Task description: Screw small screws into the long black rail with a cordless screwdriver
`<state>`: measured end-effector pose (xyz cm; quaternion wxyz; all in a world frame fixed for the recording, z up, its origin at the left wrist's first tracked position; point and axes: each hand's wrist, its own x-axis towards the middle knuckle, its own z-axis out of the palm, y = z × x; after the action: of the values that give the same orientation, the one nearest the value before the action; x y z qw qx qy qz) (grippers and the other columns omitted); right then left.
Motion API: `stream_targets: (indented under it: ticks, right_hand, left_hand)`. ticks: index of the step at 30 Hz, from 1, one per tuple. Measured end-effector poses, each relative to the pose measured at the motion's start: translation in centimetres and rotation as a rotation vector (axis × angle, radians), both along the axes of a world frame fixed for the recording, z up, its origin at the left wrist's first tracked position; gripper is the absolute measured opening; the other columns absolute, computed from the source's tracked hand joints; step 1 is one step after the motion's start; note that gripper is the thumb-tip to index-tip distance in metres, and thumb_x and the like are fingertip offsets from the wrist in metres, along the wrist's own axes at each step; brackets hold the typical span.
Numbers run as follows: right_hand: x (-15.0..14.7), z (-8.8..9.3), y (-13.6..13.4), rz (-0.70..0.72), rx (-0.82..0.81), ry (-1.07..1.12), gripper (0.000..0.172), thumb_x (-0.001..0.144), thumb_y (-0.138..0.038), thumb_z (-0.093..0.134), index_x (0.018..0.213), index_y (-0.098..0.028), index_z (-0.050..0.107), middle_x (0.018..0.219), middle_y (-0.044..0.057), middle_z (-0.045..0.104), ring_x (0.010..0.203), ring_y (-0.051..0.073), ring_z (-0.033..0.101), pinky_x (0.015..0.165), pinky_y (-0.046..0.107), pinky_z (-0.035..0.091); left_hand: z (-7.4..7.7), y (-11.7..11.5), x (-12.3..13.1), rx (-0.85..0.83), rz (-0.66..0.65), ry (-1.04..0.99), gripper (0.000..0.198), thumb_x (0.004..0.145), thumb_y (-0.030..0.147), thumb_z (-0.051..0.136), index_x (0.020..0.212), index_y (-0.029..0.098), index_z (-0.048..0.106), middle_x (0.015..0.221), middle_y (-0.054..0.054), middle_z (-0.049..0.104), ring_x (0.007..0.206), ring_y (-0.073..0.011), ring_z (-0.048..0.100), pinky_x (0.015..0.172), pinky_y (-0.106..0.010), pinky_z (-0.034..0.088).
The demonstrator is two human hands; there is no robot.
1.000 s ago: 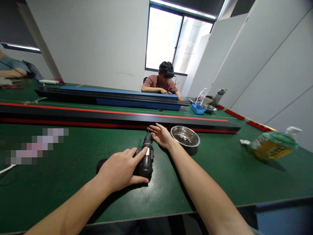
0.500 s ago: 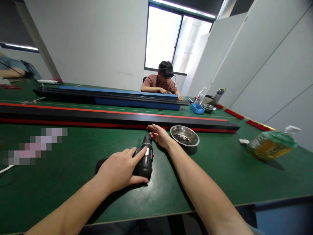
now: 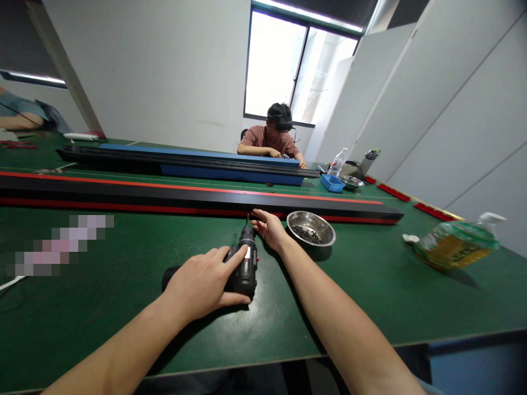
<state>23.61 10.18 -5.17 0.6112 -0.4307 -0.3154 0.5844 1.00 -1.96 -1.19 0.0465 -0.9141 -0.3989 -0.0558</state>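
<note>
My left hand [image 3: 201,280] is wrapped around a black cordless drill [image 3: 246,269] lying low over the green table. Its thin bit [image 3: 247,219] points away from me at the lower side of a long black beam with red edges [image 3: 197,198]. Just right of the bit, my right hand [image 3: 269,227] reaches toward the beam, fingers stretched forward and somewhat apart. No held thing shows in the right hand, though its palm side is partly hidden. Beside it stands a steel bowl [image 3: 325,233] with small dark screws [image 3: 307,235].
Behind the beam lie more long black and blue profiles [image 3: 230,170]. A co-worker [image 3: 269,137] sits across the table. At right stands a tilted plastic jug [image 3: 457,244]; a blue basket [image 3: 332,183] and a bottle [image 3: 340,160] are farther back. Another person's arm shows far left.
The fingers of my right hand have shifted slightly right, away from the bit. The drill has hardly moved and stays in my left hand.
</note>
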Motion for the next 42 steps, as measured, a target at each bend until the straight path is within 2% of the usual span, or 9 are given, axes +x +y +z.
stream_targets:
  ticks: [7,11,15,18,22,25,28,32,42]
  right_hand:
    - [-0.7,-0.4,-0.2,-0.094,0.024,-0.028,0.017,0.084,-0.017,0.067,0.100,-0.015,0.073,0.116,0.009,0.072,0.064,0.010,0.066,0.051,0.021,0.049]
    - [-0.7,-0.4,-0.3,-0.160,0.093,-0.205,0.023,0.078,-0.018,0.066,0.099,-0.016,0.075,0.105,0.009,0.076,0.060,0.011,0.064,0.052,0.023,0.047]
    - [0.5,1.6,-1.0,-0.246,0.293,-0.470,0.026,0.075,-0.028,0.068,0.095,-0.015,0.079,0.092,0.008,0.078,0.063,0.014,0.063,0.059,0.026,0.049]
    - [2.7,3.9,-1.8,-0.298,0.339,-0.548,0.030,0.078,-0.037,0.065,0.092,-0.015,0.078,0.092,0.010,0.079,0.063,0.016,0.064,0.061,0.029,0.051]
    - [6.9,5.7,-3.4,-0.359,0.235,-0.914,0.030,0.085,-0.038,0.060,0.088,-0.015,0.079,0.093,0.011,0.080,0.076,0.022,0.071,0.074,0.032,0.053]
    - [9.7,5.7,-4.8,-0.432,0.062,-1.373,0.030,0.091,-0.034,0.058,0.093,-0.017,0.082,0.102,0.013,0.081,0.098,0.027,0.073,0.089,0.032,0.051]
    - [11.4,5.3,-5.8,-0.397,-0.149,-1.633,0.032,0.094,-0.037,0.059,0.100,-0.017,0.083,0.105,0.017,0.080,0.102,0.030,0.074,0.088,0.033,0.050]
    - [11.9,5.0,-6.3,-0.298,-0.264,-1.684,0.035,0.092,-0.044,0.063,0.099,-0.017,0.085,0.097,0.018,0.080,0.096,0.032,0.075,0.081,0.034,0.051]
    - [11.9,4.7,-6.7,-0.232,-0.328,-1.721,0.040,0.092,-0.049,0.061,0.103,-0.019,0.084,0.100,0.019,0.079,0.096,0.034,0.075,0.081,0.037,0.053]
  left_hand:
    - [-0.1,0.5,0.0,0.030,0.014,0.014,0.094,0.085,0.080,0.056,0.161,0.029,0.034,0.134,-0.016,0.066,0.108,-0.0354,0.071,0.084,-0.044,0.059]
    - [-0.2,0.7,0.1,0.047,0.022,0.028,0.097,0.083,0.080,0.059,0.161,0.029,0.033,0.132,-0.016,0.065,0.103,-0.0346,0.071,0.081,-0.043,0.059]
    - [-0.2,0.7,0.2,0.060,0.024,0.043,0.098,0.083,0.080,0.059,0.161,0.028,0.033,0.128,-0.017,0.066,0.100,-0.0343,0.071,0.079,-0.042,0.058]
    - [-0.1,0.7,0.3,0.064,0.020,0.055,0.099,0.082,0.081,0.058,0.161,0.028,0.033,0.125,-0.016,0.066,0.098,-0.0336,0.071,0.077,-0.041,0.058]
    - [0.0,0.6,0.3,0.063,0.012,0.063,0.098,0.083,0.082,0.056,0.162,0.028,0.033,0.124,-0.016,0.065,0.098,-0.0335,0.070,0.076,-0.042,0.057]
    - [0.0,0.6,0.3,0.060,0.007,0.061,0.097,0.084,0.081,0.056,0.162,0.027,0.033,0.121,-0.016,0.066,0.097,-0.0332,0.070,0.077,-0.042,0.057]
    - [0.0,0.7,0.2,0.054,0.005,0.059,0.098,0.083,0.081,0.057,0.162,0.027,0.033,0.121,-0.015,0.066,0.097,-0.0332,0.070,0.077,-0.042,0.057]
    - [-0.1,0.7,0.3,0.049,0.009,0.060,0.098,0.083,0.081,0.057,0.162,0.028,0.032,0.122,-0.015,0.066,0.098,-0.0334,0.070,0.078,-0.042,0.057]
    - [-0.1,0.7,0.3,0.063,0.002,0.067,0.098,0.083,0.080,0.059,0.161,0.027,0.033,0.119,-0.014,0.066,0.095,-0.0325,0.071,0.076,-0.040,0.057]
